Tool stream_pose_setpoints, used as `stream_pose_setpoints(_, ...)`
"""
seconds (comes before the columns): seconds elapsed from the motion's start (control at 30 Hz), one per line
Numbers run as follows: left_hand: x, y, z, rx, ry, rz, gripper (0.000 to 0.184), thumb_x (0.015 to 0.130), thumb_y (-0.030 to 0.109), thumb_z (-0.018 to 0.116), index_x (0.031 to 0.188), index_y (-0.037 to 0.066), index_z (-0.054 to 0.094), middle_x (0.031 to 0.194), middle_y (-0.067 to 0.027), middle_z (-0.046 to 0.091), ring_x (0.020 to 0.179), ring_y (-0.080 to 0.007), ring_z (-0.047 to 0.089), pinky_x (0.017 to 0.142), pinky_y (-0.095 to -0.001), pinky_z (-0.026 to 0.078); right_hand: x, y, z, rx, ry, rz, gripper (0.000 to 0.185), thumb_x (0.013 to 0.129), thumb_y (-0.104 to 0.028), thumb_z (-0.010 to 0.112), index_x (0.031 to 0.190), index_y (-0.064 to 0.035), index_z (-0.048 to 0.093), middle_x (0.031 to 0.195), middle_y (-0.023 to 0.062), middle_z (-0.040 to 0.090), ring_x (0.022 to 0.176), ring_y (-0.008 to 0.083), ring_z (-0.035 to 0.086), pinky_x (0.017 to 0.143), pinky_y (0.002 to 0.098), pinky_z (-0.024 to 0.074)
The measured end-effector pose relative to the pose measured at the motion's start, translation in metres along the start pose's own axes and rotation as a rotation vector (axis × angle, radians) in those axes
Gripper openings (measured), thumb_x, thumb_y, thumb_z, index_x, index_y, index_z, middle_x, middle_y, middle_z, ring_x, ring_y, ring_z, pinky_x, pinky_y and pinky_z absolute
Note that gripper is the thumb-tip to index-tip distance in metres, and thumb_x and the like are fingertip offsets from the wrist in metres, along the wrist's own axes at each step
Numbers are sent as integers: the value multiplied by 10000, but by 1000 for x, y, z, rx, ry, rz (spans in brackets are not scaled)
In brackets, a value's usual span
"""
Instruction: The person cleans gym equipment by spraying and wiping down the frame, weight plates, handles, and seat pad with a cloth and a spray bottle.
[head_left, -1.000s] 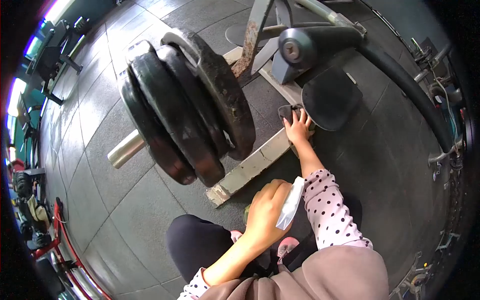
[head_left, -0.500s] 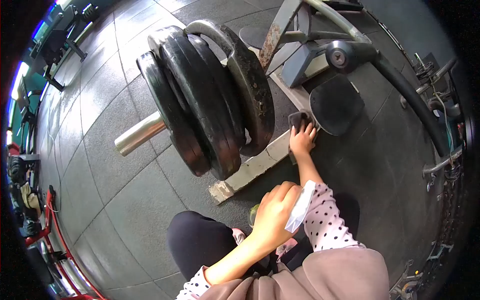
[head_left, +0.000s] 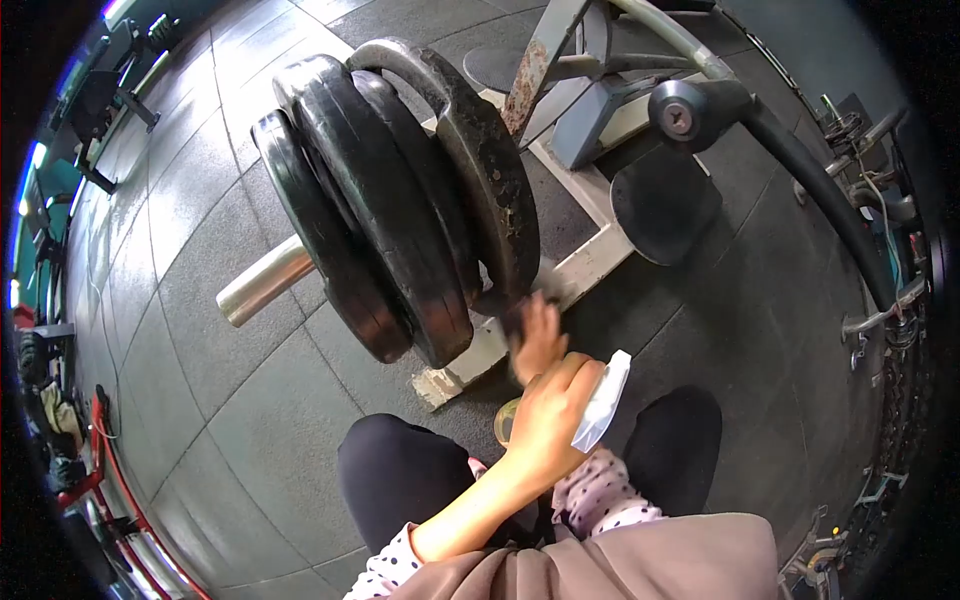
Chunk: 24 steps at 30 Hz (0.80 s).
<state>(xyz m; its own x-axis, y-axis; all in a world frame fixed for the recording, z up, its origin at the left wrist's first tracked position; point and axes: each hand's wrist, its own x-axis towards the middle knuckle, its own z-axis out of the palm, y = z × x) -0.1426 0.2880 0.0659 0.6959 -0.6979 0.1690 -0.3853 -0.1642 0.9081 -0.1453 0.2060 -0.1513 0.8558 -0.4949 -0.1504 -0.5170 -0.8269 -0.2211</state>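
My left hand [head_left: 552, 415] is wrapped round a spray bottle [head_left: 604, 402]. Its white spray head sticks out on the right of the fist, and a round, yellowish part shows on the other side. Just beyond it, my right hand [head_left: 540, 338], smeared by motion, presses a dark cloth [head_left: 514, 324] on the off-white floor beam [head_left: 590, 268] of a gym machine. The cloth is partly hidden under the fingers. Close to that hand, on the left, black weight plates [head_left: 375, 200] hang on a shiny metal bar [head_left: 265, 280].
A black footplate [head_left: 665, 207] sits by the beam's far end. Above it, a thick black padded bar [head_left: 815, 190] curves to the right. Dark rubber tiles [head_left: 250, 400] cover the floor. Red-framed equipment [head_left: 100, 440] stands at far left, and chains and cables hang at far right.
My right hand has slid along the beam with the cloth, towards the left and nearer to me, from beside the footplate to near the weight plates. My left hand has stayed almost still.
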Motion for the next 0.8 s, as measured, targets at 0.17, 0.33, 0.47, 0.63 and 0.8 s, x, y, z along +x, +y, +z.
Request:
stream_pose_setpoints(0.17,-5,3,-1,15,-9,3,401,623,-10,662,1007,-14,546,967,-189,563,875,-396,571,750,-429,477,120,96,-5,5,290,175,559,917,-406,512,1373,-88,456,1525,45,270,1373,296,280,949,476,485)
stream_pose_setpoints(0.33,-11,8,-1,-7,15,10,391,627,0,667,998,-15,547,953,-190,563,864,-398,570,740,-429,479,150,116,-16,-45,234,256,539,923,-450,508,1366,-146,473,1502,51,310,1382,287,262,969,515,458)
stream_pose_setpoints(0.47,-12,11,0,-14,-1,10,394,622,7,673,995,-16,545,950,-193,561,862,-399,569,738,-430,478,114,83,2,-21,234,274,542,911,-400,535,1390,-165,436,1502,101,294,1366,327,264,909,610,449)
stream_pose_setpoints(0.63,-4,8,5,-22,19,41,411,624,41,692,1005,-9,549,962,-183,564,890,-392,579,742,-429,477,6,6,4,-41,160,90,609,827,-324,619,1372,-117,441,1487,148,294,1323,386,312,969,482,456)
stream_pose_setpoints(0.8,-5,4,10,36,-58,-7,421,673,63,683,1067,3,548,1018,-167,559,935,-370,576,782,-427,462,37,42,13,107,190,-34,641,842,-395,615,1405,-161,414,1572,58,141,1399,349,216,923,652,393)
